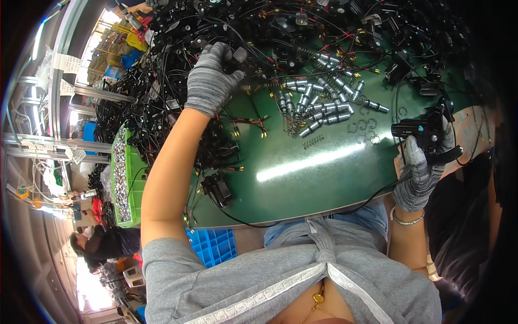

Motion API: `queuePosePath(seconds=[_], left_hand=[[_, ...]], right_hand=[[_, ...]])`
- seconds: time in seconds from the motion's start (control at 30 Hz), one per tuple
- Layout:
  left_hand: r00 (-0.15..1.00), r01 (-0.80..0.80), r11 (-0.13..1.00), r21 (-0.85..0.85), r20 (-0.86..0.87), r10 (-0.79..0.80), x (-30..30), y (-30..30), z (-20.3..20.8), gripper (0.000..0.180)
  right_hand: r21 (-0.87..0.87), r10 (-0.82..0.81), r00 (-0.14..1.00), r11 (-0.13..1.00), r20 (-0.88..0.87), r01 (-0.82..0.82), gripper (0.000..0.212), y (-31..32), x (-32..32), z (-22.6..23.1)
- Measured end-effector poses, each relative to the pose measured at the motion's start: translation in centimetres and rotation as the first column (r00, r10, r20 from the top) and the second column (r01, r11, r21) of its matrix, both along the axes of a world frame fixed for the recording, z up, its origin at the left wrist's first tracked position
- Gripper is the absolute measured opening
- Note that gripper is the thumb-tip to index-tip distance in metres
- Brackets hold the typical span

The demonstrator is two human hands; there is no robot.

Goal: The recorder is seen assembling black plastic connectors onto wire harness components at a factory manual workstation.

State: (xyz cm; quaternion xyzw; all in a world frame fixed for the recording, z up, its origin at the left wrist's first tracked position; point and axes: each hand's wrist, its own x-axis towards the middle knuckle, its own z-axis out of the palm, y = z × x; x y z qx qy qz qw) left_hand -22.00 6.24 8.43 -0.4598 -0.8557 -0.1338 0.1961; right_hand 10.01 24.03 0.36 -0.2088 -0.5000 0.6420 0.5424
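Observation:
My right hand (418, 173), in a grey knitted glove, grips a black boxy part (418, 130) with a cable at the right end of the table, thumb pressed on its near side. My left hand (210, 78), gloved alike, reaches over the heap of black wired parts (178, 27) at the far left. Its thumb is spread away from the bent fingers, and no held thing shows. A greyish block (239, 54) lies just right of those fingers. Silver metal cylinders (326, 108) lie in a loose pile between my hands, with springs (313, 142) and C-shaped clips (361, 125) close by.
The green table (302, 189) has a bright light reflection. One black part (217, 190) lies near its front edge, its cable trailing along that edge. A green bin (135, 189) of small metal pieces stands at left, a blue crate (213, 245) below. Another person (108, 243) is farther left.

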Motion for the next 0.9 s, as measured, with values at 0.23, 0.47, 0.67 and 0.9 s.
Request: queuePosePath(seconds=[0.23,0.47,0.67,0.9], left_hand=[[0.982,0.067,0.992,0.106,0.170,-0.084,1.9,1.1,0.5,0.039],[0.934,0.122,0.973,0.194,0.311,-0.179,2.3,1.0,1.8,0.040],[0.991,0.098,0.849,0.519,-0.125,-0.038,-10.8,-4.2,11.1,0.036],[0.721,-0.693,0.719,0.054,0.012,0.693,-23.7,-8.1,5.5,0.085]], right_hand=[[0.001,0.034,0.999,0.999,0.005,-0.034,0.063,0.3,0.3,-0.4],[-0.012,-0.006,1.000,1.000,0.002,0.006,0.067,0.4,0.3,-0.5],[-0.018,0.024,1.000,1.000,-0.010,-0.024,0.066,0.3,0.1,-0.1],[-0.073,0.020,0.998,0.997,0.053,-0.017,0.064,0.6,0.2,0.2]])
